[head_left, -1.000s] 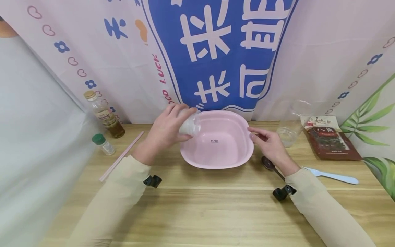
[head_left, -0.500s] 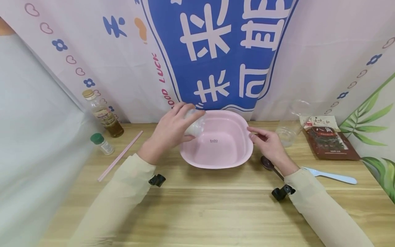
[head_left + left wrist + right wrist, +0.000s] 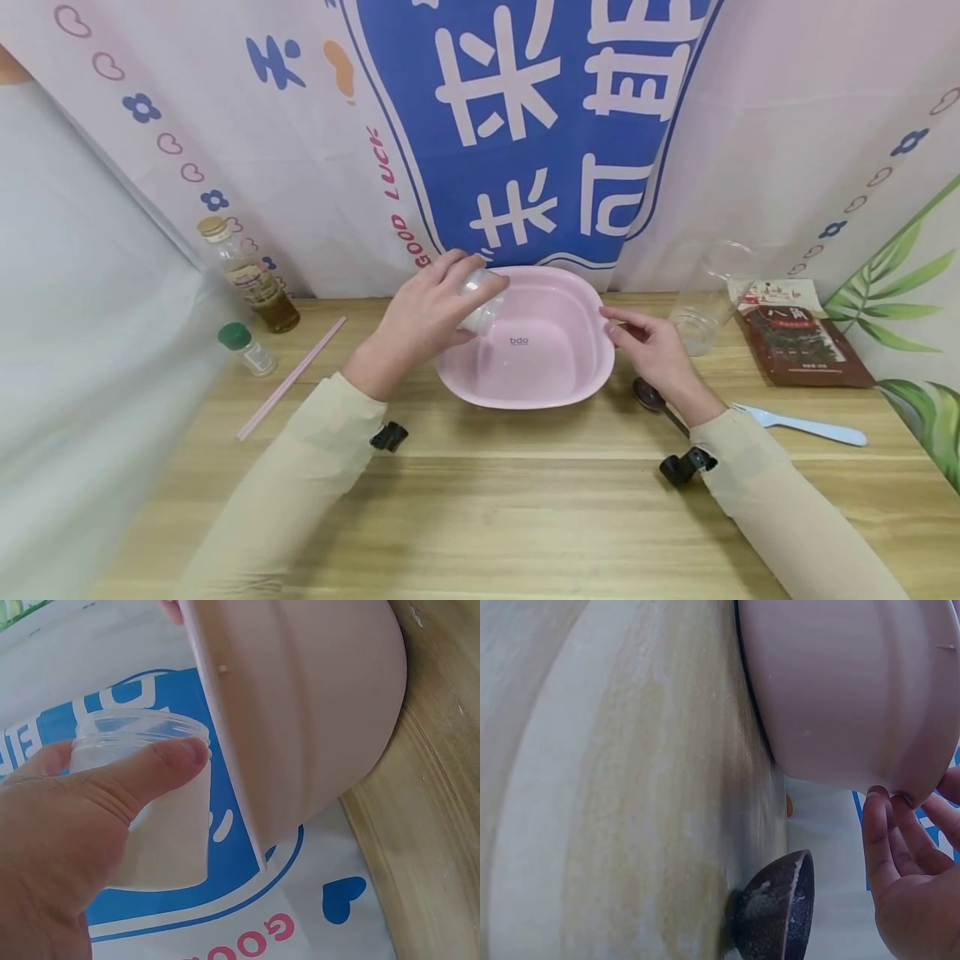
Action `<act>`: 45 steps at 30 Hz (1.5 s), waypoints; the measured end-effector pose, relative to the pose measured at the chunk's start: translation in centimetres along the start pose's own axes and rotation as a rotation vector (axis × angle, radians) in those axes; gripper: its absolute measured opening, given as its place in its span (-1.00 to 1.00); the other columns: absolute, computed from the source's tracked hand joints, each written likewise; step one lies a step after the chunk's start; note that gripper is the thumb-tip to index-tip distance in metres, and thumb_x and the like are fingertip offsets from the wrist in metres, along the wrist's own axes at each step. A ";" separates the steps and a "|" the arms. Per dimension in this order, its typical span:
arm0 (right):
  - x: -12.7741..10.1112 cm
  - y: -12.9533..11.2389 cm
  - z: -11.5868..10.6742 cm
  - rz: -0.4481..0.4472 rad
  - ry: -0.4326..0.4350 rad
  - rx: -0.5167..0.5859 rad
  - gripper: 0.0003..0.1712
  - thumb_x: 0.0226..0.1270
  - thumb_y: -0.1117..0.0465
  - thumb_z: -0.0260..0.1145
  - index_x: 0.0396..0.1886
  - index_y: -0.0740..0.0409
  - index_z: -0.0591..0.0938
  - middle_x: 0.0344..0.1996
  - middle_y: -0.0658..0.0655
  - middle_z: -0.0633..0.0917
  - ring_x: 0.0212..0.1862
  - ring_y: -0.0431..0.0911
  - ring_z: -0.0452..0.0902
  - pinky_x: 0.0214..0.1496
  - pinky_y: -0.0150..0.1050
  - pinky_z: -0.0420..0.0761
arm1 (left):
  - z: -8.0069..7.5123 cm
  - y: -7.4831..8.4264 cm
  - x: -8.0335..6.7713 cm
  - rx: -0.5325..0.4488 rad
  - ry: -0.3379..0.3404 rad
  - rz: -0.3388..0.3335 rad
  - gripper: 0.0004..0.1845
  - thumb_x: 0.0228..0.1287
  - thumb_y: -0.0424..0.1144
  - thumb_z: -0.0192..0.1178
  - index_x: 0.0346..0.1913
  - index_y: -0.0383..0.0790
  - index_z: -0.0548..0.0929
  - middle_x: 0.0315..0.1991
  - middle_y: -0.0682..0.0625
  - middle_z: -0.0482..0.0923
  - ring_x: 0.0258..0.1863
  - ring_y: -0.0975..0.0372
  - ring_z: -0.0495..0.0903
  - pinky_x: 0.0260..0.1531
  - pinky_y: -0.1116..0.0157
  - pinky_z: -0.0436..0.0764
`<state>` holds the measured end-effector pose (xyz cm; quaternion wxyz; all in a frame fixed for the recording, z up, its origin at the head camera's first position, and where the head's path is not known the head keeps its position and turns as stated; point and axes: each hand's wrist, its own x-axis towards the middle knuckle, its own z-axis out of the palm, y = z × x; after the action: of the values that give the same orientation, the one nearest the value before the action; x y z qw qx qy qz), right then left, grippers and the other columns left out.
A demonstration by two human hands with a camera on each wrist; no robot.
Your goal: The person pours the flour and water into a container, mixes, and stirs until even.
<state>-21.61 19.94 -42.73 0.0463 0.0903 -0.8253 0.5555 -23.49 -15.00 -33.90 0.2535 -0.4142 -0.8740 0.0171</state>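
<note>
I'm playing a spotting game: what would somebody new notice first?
Probably the big blue panel on the pale cloth backdrop. In front, the rounded pink plastic basin stands on the wood-grain table, held by the right hand. Above its left side, the left hand holds a clear, round plastic jar, tipped.

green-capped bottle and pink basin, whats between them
In the head view, pink sticks lie on the table between the green-capped bottle and the pink basin; the left hand also comes between, nearer the basin.
</note>
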 end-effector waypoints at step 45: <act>0.1 0.0 0.0 0.015 0.001 0.029 -0.56 0.63 0.19 0.32 0.36 0.31 0.67 0.27 0.41 0.72 -0.13 -0.51 0.67 -0.05 -0.60 0.69 | 1.2 0.5 0.4 0.080 0.010 0.144 -0.20 0.16 -0.10 0.67 0.44 0.12 0.51 0.42 -0.14 0.55 0.50 -0.14 0.47 0.42 -0.03 0.65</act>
<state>-21.67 19.91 -42.72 0.0413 0.0848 -0.8176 0.5679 -23.89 -14.14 -34.85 0.2722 -0.4656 -0.8393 0.0682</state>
